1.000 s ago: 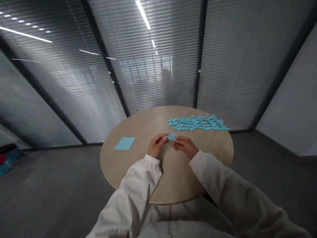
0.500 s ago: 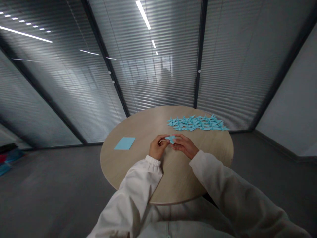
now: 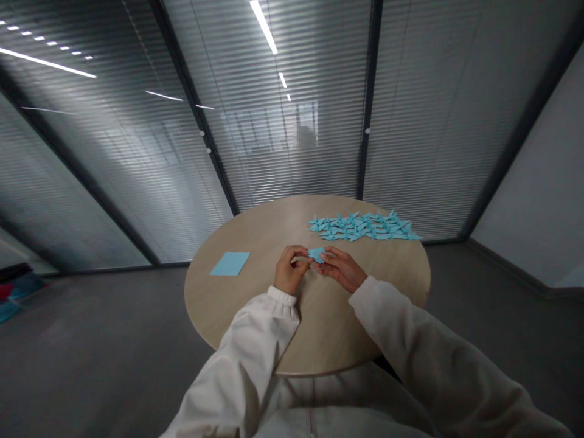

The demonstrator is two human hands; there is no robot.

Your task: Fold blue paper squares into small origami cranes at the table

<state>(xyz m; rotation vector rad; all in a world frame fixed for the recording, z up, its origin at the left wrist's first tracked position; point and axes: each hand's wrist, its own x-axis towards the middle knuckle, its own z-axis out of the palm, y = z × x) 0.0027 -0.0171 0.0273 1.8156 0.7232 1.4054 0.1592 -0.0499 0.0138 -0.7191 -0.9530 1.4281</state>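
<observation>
Round table [image 3: 328,328] here: a loose blue square [image 3: 230,263] sits toward its left side, then the left hand [image 3: 288,269] and right hand [image 3: 341,269] both pinch a small folded blue piece [image 3: 316,254] in their fingertips, apparently to keep it steady, just above mid-table, with a bunch of paper cranes [image 3: 365,227] by the far edge.

A round pale-wood table [image 3: 228,310] bears a flat square of blue paper [image 3: 230,263] and a dense cluster of blue origami cranes [image 3: 362,227].

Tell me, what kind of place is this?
It looks like an office meeting room: glass walls with slatted blinds, a round wooden table, and long ceiling strip lights reflected in the glass.
</observation>
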